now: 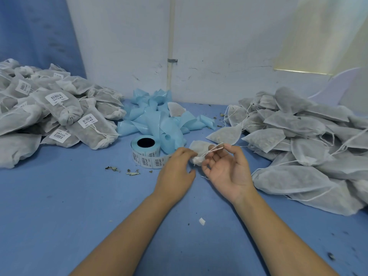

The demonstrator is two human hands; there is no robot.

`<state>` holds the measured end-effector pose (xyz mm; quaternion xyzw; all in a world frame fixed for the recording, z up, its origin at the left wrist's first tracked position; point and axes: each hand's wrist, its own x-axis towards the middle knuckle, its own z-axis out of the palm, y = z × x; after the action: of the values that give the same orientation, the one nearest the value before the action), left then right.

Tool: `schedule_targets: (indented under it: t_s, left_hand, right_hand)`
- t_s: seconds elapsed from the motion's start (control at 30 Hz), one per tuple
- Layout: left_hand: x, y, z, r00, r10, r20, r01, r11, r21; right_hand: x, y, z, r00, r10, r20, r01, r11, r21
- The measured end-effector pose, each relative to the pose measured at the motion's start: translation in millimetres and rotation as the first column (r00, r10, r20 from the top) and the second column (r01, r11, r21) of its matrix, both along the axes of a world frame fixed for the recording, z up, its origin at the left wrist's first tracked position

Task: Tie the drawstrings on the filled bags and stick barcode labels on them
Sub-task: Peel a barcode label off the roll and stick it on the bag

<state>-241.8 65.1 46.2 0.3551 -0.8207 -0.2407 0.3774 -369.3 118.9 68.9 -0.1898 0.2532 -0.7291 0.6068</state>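
Note:
A small white filled bag (200,146) lies on the blue table just beyond my hands, its gathered neck pointing toward me. My left hand (176,172) pinches the bunched neck of the bag. My right hand (226,169), palm up, pinches the white drawstring (212,150) between thumb and forefinger, and the string runs taut from the neck. A roll of barcode labels (147,152) stands left of the bag, its strip trailing toward my left hand.
A heap of tied, labelled bags (57,116) fills the left side. Untied bags (302,140) are piled on the right. Curled blue backing strips (157,118) lie behind the roll against the white wall. Leaf crumbs (123,170) and a white paper scrap (202,221) dot the blue table (79,216).

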Motion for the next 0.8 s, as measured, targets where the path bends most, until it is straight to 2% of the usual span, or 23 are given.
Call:
schedule_targets:
  t_s: [0.1, 0.2, 0.27, 0.37, 0.43, 0.5, 0.57, 0.63, 0.7, 0.8]
  left_hand:
    - [-1.5, 3.3, -0.9, 0.982, 0.149, 0.116, -0.128, 0.978, -0.166]
    - [-0.3, 3.5, 1.9, 0.992, 0.125, -0.01, -0.125, 0.971, -0.204]
    - [0.9, 4.7, 8.7, 0.987, 0.07, -0.145, -0.089, 0.988, -0.125]
    - [2.5, 5.8, 23.0, 0.935, 0.153, -0.321, -0.176, 0.984, -0.041]
    - [2.9, 6.5, 32.5, 0.857, 0.189, -0.48, -0.191, 0.981, 0.046]
    - [1.7, 6.6, 39.2, 0.775, 0.199, -0.6, -0.159, 0.98, 0.119]
    - [0.5, 5.2, 42.2, 0.704, 0.218, -0.675, -0.129, 0.975, 0.181]
    - [-0.2, 1.4, 43.0, 0.641, 0.257, -0.723, -0.085, 0.96, 0.266]
    - [0.0, -4.3, 42.7, 0.584, 0.306, -0.752, -0.03, 0.934, 0.357]
    - [0.4, -11.8, 42.3, 0.485, 0.371, -0.792, 0.11, 0.873, 0.476]
  right_hand:
    - [4.4, 1.9, 2.0, 0.996, 0.088, -0.022, -0.089, 0.994, -0.065]
    - [6.8, 2.8, 4.6, 0.989, 0.145, -0.031, -0.148, 0.981, -0.127]
    - [7.4, 3.3, 5.6, 0.982, 0.184, -0.036, -0.187, 0.967, -0.173]
    - [9.0, 2.9, 5.2, 0.982, 0.187, -0.036, -0.19, 0.964, -0.188]
    - [12.7, 0.9, 5.8, 0.99, 0.129, -0.052, -0.135, 0.982, -0.13]
    - [17.4, -1.4, 5.6, 0.99, 0.016, -0.142, -0.018, 1.0, -0.013]
    - [21.6, -3.9, 1.6, 0.948, -0.106, -0.299, 0.14, 0.986, 0.093]
    - [24.7, -6.0, -2.8, 0.902, -0.186, -0.389, 0.255, 0.958, 0.133]
    - [27.2, -7.1, -4.2, 0.893, -0.212, -0.397, 0.284, 0.95, 0.132]
    - [31.9, -7.6, -5.2, 0.914, -0.165, -0.37, 0.226, 0.965, 0.129]
